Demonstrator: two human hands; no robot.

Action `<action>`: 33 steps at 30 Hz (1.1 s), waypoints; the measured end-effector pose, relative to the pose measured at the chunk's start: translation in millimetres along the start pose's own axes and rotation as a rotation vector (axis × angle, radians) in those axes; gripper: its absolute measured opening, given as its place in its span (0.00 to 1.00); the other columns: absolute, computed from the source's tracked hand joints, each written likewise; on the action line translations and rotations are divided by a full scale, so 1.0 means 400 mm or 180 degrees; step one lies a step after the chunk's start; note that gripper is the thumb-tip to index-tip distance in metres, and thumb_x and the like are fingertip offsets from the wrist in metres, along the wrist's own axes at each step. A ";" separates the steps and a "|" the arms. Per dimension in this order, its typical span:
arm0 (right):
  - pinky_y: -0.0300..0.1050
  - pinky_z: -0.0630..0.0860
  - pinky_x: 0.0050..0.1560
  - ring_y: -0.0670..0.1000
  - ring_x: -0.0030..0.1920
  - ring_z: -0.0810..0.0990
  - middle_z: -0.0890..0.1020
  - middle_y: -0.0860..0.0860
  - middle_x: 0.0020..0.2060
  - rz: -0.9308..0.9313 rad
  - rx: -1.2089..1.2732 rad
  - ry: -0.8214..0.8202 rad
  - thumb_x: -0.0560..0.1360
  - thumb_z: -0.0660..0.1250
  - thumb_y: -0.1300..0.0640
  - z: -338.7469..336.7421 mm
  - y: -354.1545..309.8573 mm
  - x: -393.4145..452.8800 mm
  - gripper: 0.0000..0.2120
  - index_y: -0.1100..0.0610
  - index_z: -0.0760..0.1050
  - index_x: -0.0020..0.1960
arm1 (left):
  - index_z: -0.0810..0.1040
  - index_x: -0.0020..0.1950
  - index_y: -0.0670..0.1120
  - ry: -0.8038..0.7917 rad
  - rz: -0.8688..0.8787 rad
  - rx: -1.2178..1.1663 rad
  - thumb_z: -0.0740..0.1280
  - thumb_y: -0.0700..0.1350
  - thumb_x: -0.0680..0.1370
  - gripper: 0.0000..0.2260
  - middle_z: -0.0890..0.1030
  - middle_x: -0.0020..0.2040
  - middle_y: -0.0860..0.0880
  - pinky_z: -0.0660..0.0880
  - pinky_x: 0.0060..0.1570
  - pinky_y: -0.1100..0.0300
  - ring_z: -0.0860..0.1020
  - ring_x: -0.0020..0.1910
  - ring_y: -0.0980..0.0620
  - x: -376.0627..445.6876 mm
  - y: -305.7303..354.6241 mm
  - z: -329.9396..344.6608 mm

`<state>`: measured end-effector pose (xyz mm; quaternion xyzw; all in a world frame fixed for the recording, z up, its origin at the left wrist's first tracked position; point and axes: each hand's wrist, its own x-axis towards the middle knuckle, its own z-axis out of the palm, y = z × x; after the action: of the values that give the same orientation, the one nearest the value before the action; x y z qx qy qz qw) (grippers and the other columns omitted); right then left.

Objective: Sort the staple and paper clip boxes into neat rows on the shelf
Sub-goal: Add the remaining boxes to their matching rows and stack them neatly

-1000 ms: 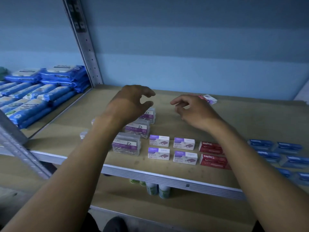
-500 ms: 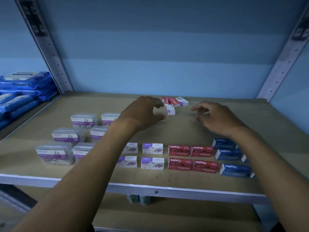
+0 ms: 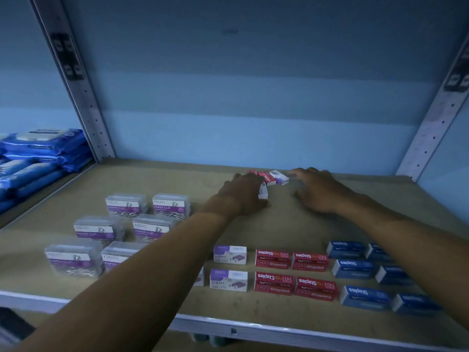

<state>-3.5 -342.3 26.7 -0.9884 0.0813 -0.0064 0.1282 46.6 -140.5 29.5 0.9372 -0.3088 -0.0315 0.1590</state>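
Both arms are reaching across the shelf toward its far middle. The left hand is lying knuckles-up with its fingers curling around a small white-and-purple staple box, which is standing on end at the fingertips; the hold looks like a light pinch, though blur is hiding the exact contact. The right hand is hovering palm-down just right of it, fingers loosely spread and holding nothing.

Between the 2 hands, at the far edge, a loose cluster of red boxes and 1 white-purple box is lying unsorted and askew.

Nearer, the sorted goods are sitting in rows. On the left, 6 clear paper clip boxes are standing in 2 columns, the left forearm partly covering the nearest. Right of the forearm, 2 white staple boxes are lying one behind the other, with a sliver of another showing beside the arm. Next come 4 red staple boxes in a 2-by-2 block, then blue staple boxes in 2 columns, partly under the right forearm.

Blue packets are lying stacked on the neighbouring shelf at far left.
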 end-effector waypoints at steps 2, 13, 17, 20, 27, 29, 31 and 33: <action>0.58 0.67 0.66 0.62 0.72 0.64 0.69 0.54 0.72 -0.0046 -0.0039 -0.0031 0.81 0.58 0.54 0.000 -0.018 0.017 0.27 0.45 0.60 0.79 | 0.73 0.67 0.52 -0.0008 -0.0062 0.0127 0.67 0.55 0.75 0.21 0.74 0.67 0.48 0.70 0.61 0.48 0.69 0.65 0.42 0.003 -0.003 0.005; 0.53 0.72 0.62 0.60 0.68 0.67 0.78 0.53 0.63 -0.0125 -0.0306 0.0056 0.77 0.55 0.66 0.027 -0.065 0.046 0.20 0.50 0.77 0.61 | 0.73 0.70 0.57 0.0249 0.0090 0.0180 0.69 0.50 0.76 0.22 0.76 0.68 0.49 0.66 0.63 0.55 0.71 0.68 0.45 -0.015 0.005 -0.022; 0.52 0.74 0.57 0.58 0.61 0.70 0.79 0.53 0.59 -0.0158 -0.0408 0.0059 0.75 0.56 0.69 0.016 -0.062 0.034 0.23 0.51 0.79 0.60 | 0.79 0.64 0.55 0.0163 0.0081 0.0178 0.73 0.50 0.73 0.19 0.78 0.64 0.48 0.70 0.60 0.57 0.74 0.65 0.46 -0.030 0.010 -0.039; 0.50 0.74 0.55 0.57 0.58 0.72 0.79 0.52 0.57 -0.0224 -0.0423 0.0023 0.73 0.57 0.70 0.011 -0.053 0.020 0.24 0.50 0.82 0.58 | 0.79 0.63 0.52 0.0057 0.0018 0.0099 0.76 0.52 0.70 0.22 0.79 0.64 0.48 0.73 0.61 0.55 0.75 0.63 0.48 -0.041 -0.001 -0.038; 0.44 0.71 0.56 0.59 0.60 0.78 0.82 0.54 0.60 0.0001 -0.0307 -0.0173 0.76 0.60 0.65 0.012 -0.076 -0.065 0.18 0.50 0.84 0.56 | 0.79 0.64 0.51 -0.0043 0.0092 -0.0114 0.78 0.51 0.69 0.24 0.79 0.64 0.52 0.72 0.61 0.57 0.74 0.63 0.51 -0.119 -0.020 -0.040; 0.44 0.73 0.61 0.60 0.62 0.77 0.81 0.54 0.62 0.0143 -0.0209 -0.0149 0.76 0.61 0.64 0.016 -0.091 -0.098 0.18 0.49 0.84 0.57 | 0.79 0.64 0.52 -0.0139 0.0086 -0.0153 0.78 0.51 0.69 0.24 0.79 0.64 0.53 0.71 0.58 0.62 0.75 0.63 0.53 -0.139 -0.024 -0.048; 0.47 0.73 0.64 0.60 0.64 0.75 0.79 0.55 0.63 0.0316 -0.0167 -0.0136 0.77 0.62 0.63 0.020 -0.111 -0.132 0.17 0.49 0.83 0.59 | 0.79 0.64 0.54 -0.0267 0.0049 -0.0209 0.79 0.50 0.69 0.25 0.78 0.63 0.56 0.68 0.54 0.65 0.75 0.63 0.55 -0.157 -0.028 -0.056; 0.50 0.73 0.66 0.59 0.65 0.74 0.78 0.55 0.64 0.0534 -0.0133 -0.0124 0.78 0.63 0.61 0.022 -0.137 -0.160 0.16 0.48 0.82 0.61 | 0.78 0.65 0.57 -0.0374 0.0028 -0.0250 0.78 0.48 0.69 0.25 0.77 0.65 0.57 0.66 0.55 0.65 0.74 0.64 0.55 -0.174 -0.036 -0.059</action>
<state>-57.8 -277.2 32.7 -0.9805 0.1614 0.0253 0.1092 2.4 -82.0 44.7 0.9254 -0.3202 -0.0978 0.1774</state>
